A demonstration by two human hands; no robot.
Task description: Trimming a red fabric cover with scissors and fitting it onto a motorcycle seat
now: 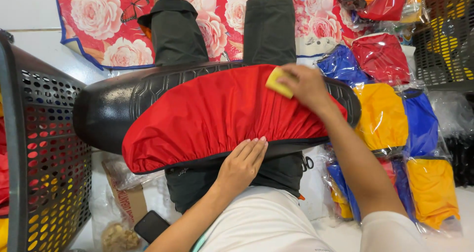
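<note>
We sit on a pale tiled floor (44,44) with a rose-printed mat (106,25) spread at twelve o'clock under our outstretched legs. Across our lap lies a black motorcycle seat (106,109), its nose toward nine o'clock, with a red elasticated seat cover (207,116) stretched over most of it.

Our left hand (241,164) lies open and flat at six o'clock, palm pressed on the cover's gathered black hem (197,159). Our right hand (307,86) at two o'clock pinches a small yellow sponge-like pad (278,83) against the red fabric near the seat's tail.

A dark perforated plastic basket (37,158) stands at nine o'clock. Bagged covers in blue, red and yellow (390,118) are piled at three o'clock, and a black phone (150,226) lies at seven o'clock.

We judge the risks modest. The seat only balances on our thighs, so a hard push from the right hand could roll it toward the basket. If the left palm lifts, the elastic hem may snap back off the seat's edge.
</note>
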